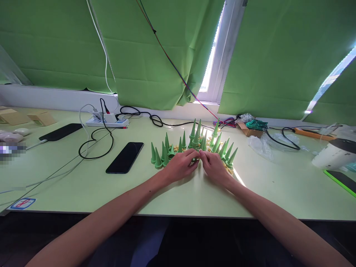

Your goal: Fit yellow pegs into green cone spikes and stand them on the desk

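Both my hands meet over the pale green table (178, 196), just in front of a cluster of green cones (195, 137). My left hand (182, 165) is closed around a small item, of which only a greenish-yellow bit shows between the fingers. Fingertips of my right hand (214, 166) are pinched together against the left fingertips; whatever they hold is too small to make out. Upright green cones (158, 158) stand behind the left hand, and more cones (228, 152) stand behind the right. Small yellowish pieces (229, 170) lie among the cones.
A black phone (125, 158) lies left of the cones. Farther back are a power strip (108, 121) and looping black cables (157, 120). On the right are a small cardboard box (250, 129), clear plastic wrap (260, 147), a white cup (333, 154) and a green-edged phone (342, 181).
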`<action>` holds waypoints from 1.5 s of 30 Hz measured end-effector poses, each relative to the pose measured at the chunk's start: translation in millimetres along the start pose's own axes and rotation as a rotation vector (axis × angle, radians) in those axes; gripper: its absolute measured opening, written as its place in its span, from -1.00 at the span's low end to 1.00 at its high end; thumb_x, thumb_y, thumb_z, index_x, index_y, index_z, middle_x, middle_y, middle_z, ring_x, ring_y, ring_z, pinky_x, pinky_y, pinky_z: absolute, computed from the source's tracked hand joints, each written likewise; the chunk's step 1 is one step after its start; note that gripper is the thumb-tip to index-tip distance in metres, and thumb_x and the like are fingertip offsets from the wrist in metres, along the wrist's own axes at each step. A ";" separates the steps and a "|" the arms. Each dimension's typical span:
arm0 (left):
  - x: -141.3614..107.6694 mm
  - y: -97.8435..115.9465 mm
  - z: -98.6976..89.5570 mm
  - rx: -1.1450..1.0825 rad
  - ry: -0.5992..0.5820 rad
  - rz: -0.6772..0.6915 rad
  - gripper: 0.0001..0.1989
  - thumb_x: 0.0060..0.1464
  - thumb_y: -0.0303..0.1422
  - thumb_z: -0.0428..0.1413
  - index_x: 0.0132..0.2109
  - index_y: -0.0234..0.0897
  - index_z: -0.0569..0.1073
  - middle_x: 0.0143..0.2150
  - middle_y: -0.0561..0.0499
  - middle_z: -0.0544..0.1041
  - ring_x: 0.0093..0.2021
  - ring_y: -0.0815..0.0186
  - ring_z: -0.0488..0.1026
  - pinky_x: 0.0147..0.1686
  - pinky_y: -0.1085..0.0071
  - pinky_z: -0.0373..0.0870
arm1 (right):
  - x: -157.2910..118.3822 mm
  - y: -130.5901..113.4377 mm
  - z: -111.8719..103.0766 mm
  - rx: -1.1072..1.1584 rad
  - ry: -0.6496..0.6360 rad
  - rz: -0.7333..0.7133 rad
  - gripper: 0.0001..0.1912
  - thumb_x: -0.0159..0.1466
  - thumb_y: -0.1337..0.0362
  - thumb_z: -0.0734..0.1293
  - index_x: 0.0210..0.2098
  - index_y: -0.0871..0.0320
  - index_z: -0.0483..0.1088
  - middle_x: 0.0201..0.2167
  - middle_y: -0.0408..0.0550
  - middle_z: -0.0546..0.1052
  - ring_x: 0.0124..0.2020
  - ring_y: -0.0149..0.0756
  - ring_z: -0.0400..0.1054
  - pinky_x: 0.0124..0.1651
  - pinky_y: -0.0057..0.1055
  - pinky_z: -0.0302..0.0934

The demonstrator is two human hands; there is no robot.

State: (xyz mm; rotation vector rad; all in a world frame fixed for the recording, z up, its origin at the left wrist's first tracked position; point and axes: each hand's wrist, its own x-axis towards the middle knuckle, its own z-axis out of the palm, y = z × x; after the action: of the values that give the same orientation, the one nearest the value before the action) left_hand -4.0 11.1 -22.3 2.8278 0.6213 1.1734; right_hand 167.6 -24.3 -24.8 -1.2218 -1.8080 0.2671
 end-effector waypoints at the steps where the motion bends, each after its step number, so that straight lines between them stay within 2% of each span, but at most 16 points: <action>1: 0.0 -0.1 0.3 0.017 0.005 0.011 -0.90 0.24 -0.46 -0.01 -0.13 -0.28 0.38 -0.23 -0.01 0.49 -0.39 0.41 0.40 -0.40 0.48 0.34 | 0.0 -0.1 0.0 0.001 0.003 0.002 -0.51 0.45 0.08 0.05 -0.58 0.13 0.04 -0.65 -0.22 0.16 -0.56 -0.44 -0.07 -0.47 -0.39 -0.13; 10: -0.5 -2.3 2.0 0.101 0.040 0.094 -0.86 0.24 -0.49 -0.01 -0.09 -0.26 0.37 -0.20 -0.02 0.51 -0.34 0.38 0.47 -0.38 0.47 0.37 | 0.5 -0.7 0.0 0.018 0.021 -0.002 -0.49 0.45 0.08 0.06 -0.60 0.13 -0.01 -0.66 -0.22 0.11 -0.56 -0.44 -0.11 -0.47 -0.37 -0.15; 16: -0.1 -2.5 1.2 0.095 0.044 0.097 -0.87 0.25 -0.47 -0.01 -0.08 -0.26 0.38 -0.19 -0.02 0.51 -0.36 0.39 0.46 -0.39 0.47 0.38 | 1.1 0.5 0.9 0.013 0.022 0.001 -0.48 0.45 0.07 0.05 -0.60 0.13 0.00 -0.66 -0.22 0.11 -0.56 -0.44 -0.11 -0.47 -0.38 -0.15; 29: 0.2 -1.7 0.4 0.113 0.011 0.082 -0.85 0.26 -0.47 -0.04 -0.09 -0.27 0.39 -0.23 -0.02 0.50 -0.35 0.38 0.46 -0.40 0.47 0.37 | 2.9 -3.9 -0.9 -0.002 0.026 0.029 -0.39 0.42 -0.11 -0.01 -0.64 0.12 -0.04 -0.69 -0.20 0.08 -0.57 -0.43 -0.12 -0.49 -0.37 -0.13; 38: -0.9 -3.7 1.7 0.129 0.007 0.087 -0.83 0.24 -0.49 -0.03 -0.07 -0.25 0.40 -0.20 -0.02 0.50 -0.35 0.39 0.46 -0.40 0.48 0.35 | 2.5 -1.4 0.1 0.077 -0.040 0.149 -0.37 0.42 -0.08 0.04 -0.69 0.12 0.04 -0.75 -0.20 0.11 -0.64 -0.45 -0.03 -0.52 -0.39 -0.11; 41: 0.5 -1.2 0.0 0.075 -0.007 0.050 -0.85 0.24 -0.48 -0.02 -0.10 -0.26 0.41 -0.20 -0.02 0.50 -0.36 0.40 0.44 -0.40 0.48 0.34 | 2.6 -1.1 0.3 0.100 -0.041 0.169 -0.36 0.41 -0.08 0.06 -0.70 0.12 0.03 -0.77 -0.20 0.11 -0.65 -0.45 -0.03 -0.54 -0.40 -0.12; 45: 5.0 4.5 -3.9 -0.115 -0.037 -0.101 -0.92 0.20 -0.45 0.04 -0.17 -0.26 0.41 -0.22 0.01 0.48 -0.44 0.46 0.37 -0.42 0.50 0.34 | 2.9 -1.1 0.7 0.082 0.005 0.172 -0.37 0.40 -0.09 0.06 -0.70 0.11 -0.02 -0.75 -0.21 0.06 -0.65 -0.46 -0.07 -0.54 -0.40 -0.14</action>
State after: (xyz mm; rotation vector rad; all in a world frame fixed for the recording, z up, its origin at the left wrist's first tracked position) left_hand -1.9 8.2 -15.4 2.6824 0.6637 1.1008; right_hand 166.1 -22.2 -22.9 -1.3198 -1.6739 0.4308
